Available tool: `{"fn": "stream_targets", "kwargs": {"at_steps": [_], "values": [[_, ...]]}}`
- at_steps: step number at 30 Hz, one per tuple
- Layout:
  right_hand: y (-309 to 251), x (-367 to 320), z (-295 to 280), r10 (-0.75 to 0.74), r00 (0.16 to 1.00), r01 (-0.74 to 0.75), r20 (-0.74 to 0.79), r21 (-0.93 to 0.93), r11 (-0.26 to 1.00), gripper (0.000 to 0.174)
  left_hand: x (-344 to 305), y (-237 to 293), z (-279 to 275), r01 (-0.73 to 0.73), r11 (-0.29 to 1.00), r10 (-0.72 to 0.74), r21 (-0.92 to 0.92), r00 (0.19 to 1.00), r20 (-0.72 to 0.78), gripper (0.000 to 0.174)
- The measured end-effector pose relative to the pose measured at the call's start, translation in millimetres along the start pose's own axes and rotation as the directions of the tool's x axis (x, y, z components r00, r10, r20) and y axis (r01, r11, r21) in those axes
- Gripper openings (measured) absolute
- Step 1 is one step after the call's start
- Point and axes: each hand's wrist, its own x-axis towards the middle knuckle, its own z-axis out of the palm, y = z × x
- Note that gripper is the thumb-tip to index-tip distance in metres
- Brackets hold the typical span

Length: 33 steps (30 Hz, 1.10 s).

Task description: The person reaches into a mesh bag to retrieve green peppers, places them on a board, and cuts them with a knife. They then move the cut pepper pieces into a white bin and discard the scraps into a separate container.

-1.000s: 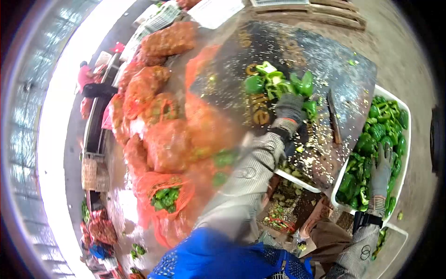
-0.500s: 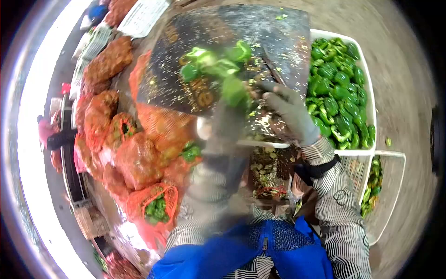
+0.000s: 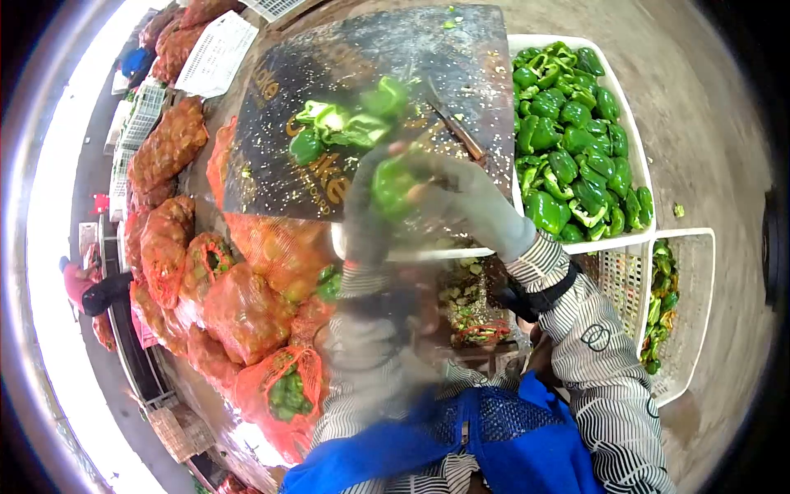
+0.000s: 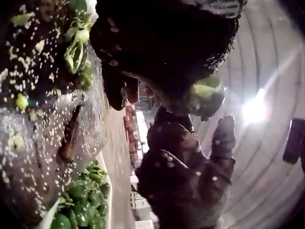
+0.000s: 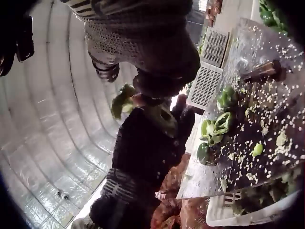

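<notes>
A green bell pepper (image 3: 393,185) is held up between both gloved hands, close over the front edge of the dark board (image 3: 271,177). My left hand (image 3: 366,206), blurred, grips it from the left. From the right, my right hand (image 3: 477,202) reaches across, its fingers curled at the pepper. In the right wrist view an opened part of the pepper (image 5: 164,121) shows between the dark left glove and the right fingertips. Cut bell peppers (image 3: 329,123) lie on the board just beyond the hands. A knife (image 3: 457,128) with a wooden handle rests farther right.
To the board's right stands a white crate (image 3: 646,156) heaped with green peppers. A second crate (image 3: 695,313) with scraps sits nearer. Orange mesh sacks (image 3: 247,313) crowd the floor at left. Pale seeds are scattered over the board. Another person (image 3: 78,284) is at far left.
My right hand left the pepper crate, came over the board and joined the left hand at the pepper. The left hand lifted a pepper from the pile and drew it closer. The head view shifted.
</notes>
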Motion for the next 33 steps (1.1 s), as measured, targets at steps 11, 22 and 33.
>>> {"fn": "stream_targets", "kwargs": {"at_steps": [11, 22, 33], "values": [[16, 1, 6, -0.012, 0.976, 0.054, 0.219, -0.187, 0.981, 0.041, -13, -14, -20, -0.245, 0.918, 0.216, 0.312, 0.968, 0.126, 0.044], [51, 5, 15, -0.023, 0.996, 0.074, 0.086, -0.649, 0.757, 0.032, -24, -16, -37, -0.302, 0.932, 0.281, -0.202, 0.951, -0.128, 0.031], [30, -12, 0, -0.12, 0.987, 0.068, -0.105, -0.408, 0.911, 0.056, -11, -29, 41, 0.197, 0.977, -0.212, -0.08, 0.937, -0.277, 0.05]]}}
